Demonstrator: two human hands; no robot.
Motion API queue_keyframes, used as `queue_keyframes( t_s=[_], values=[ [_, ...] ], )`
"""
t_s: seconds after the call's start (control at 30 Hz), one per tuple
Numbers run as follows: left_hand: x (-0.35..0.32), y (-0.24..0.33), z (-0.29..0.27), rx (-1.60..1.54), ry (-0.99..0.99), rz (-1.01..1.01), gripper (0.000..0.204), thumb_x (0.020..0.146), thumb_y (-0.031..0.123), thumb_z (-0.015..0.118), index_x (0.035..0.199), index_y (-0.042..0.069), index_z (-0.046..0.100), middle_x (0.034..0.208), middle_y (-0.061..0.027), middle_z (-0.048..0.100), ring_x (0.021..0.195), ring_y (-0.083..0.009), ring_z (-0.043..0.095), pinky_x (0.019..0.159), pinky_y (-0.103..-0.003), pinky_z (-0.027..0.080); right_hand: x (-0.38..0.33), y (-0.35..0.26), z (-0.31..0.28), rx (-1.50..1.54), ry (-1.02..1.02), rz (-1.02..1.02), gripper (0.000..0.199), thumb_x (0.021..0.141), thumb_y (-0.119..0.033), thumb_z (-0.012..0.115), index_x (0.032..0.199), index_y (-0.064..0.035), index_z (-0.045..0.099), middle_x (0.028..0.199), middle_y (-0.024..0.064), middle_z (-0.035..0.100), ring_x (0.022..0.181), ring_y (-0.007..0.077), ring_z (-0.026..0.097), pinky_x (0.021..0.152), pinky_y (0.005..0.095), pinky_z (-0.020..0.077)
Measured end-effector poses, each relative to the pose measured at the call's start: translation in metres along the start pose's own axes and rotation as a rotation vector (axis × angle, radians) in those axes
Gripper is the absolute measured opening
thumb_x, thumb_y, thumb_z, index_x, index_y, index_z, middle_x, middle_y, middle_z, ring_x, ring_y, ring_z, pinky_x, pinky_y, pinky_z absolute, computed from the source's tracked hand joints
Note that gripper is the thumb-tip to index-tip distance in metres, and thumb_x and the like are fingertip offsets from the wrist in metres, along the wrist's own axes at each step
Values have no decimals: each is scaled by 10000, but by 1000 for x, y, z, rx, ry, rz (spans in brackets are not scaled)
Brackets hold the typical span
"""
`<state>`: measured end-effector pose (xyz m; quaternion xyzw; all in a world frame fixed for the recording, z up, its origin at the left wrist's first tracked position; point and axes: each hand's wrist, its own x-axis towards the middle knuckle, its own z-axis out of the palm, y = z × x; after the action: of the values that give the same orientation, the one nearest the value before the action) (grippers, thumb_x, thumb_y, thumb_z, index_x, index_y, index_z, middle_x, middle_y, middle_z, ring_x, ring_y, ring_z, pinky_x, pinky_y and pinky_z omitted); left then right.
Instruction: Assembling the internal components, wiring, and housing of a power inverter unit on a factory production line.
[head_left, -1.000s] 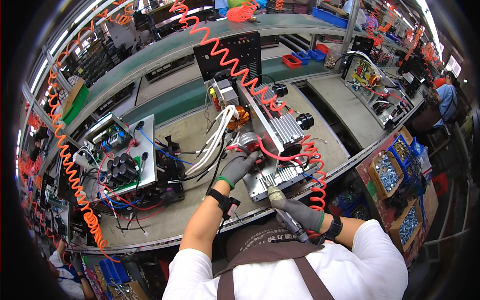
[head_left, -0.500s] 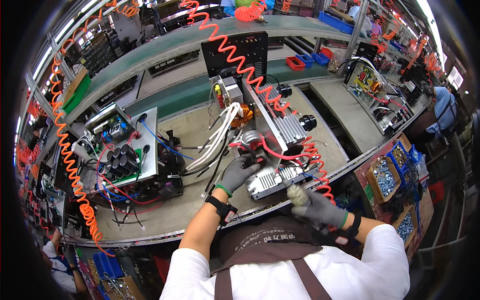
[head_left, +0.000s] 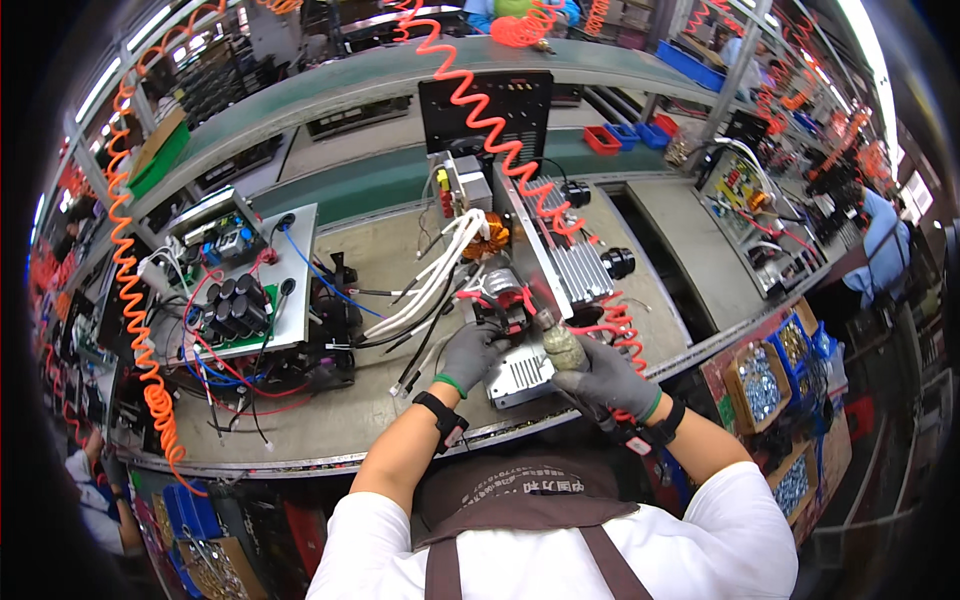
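In front of me stands a half-built power unit with a finned aluminium heatsink (head_left: 583,272), an orange-wound coil (head_left: 489,234) and an upright black panel (head_left: 480,115). My gloved left hand (head_left: 470,358) has its fingers curled at a dark part with red leads below a silver round component (head_left: 497,284); what they grip is hidden. My gloved right hand (head_left: 618,382) is closed around an air screwdriver (head_left: 565,350) with a greenish wrapped body. Its front end points toward the left hand's part, above a slotted metal plate (head_left: 520,374); contact cannot be made out.
A circuit assembly (head_left: 238,300) with black capacitors and loose wires lies to the left. Orange coiled hoses (head_left: 135,300) hang at left and centre. Boxes of screws (head_left: 758,382) stand at right. Beyond the bench are small red and blue bins (head_left: 602,139); a co-worker (head_left: 880,245) is far right.
My right hand has brought the air screwdriver up and left, from the bench's near edge to the unit beside my left hand. The left hand stays at the same part. The view has shifted slightly.
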<state>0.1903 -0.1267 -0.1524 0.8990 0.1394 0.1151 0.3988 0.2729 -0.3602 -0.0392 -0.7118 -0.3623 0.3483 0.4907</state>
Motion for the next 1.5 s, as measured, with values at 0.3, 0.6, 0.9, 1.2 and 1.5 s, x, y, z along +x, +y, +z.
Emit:
queue_keyframes(
  t_s=[0.3,0.6,0.9,1.2,1.5],
  values=[
    [10,18,16,-95,55,-65,317,847,318,703,1008,47,732,951,-147,710,832,-290,681,764,-363,517,3,1,-25,118,-225,34,490,879,-168,711,1289,5,508,1072,36,621,947,100,587,858,288,500],
    [-24,25,15,-381,105,-177,455,826,249,738,1203,22,623,1107,-138,673,983,-227,668,826,-341,540,-30,-10,-69,-304,-364,96,508,797,-338,775,1179,-57,595,937,98,664,855,180,651,767,332,515],
    [-71,20,2,-971,514,-382,643,964,468,549,1373,-24,477,1138,-127,645,939,-153,639,763,-277,525,-77,-79,-200,-1382,-431,42,370,670,-397,769,917,-154,641,733,91,644,726,317,663,642,453,496],
    [-60,46,-31,-950,863,-733,538,951,521,472,1252,98,611,853,-8,661,584,-62,523,461,-208,326,-17,-71,-356,-1627,306,-327,349,609,-188,749,924,-137,606,742,85,619,771,319,626,717,436,469],
    [-90,36,8,-1079,798,-900,639,937,624,483,1170,39,591,814,-51,643,544,-115,562,381,-235,318,76,-16,-462,-1726,584,-192,453,590,-201,780,998,-167,587,1112,87,622,967,287,612,833,441,468]
  ],
)
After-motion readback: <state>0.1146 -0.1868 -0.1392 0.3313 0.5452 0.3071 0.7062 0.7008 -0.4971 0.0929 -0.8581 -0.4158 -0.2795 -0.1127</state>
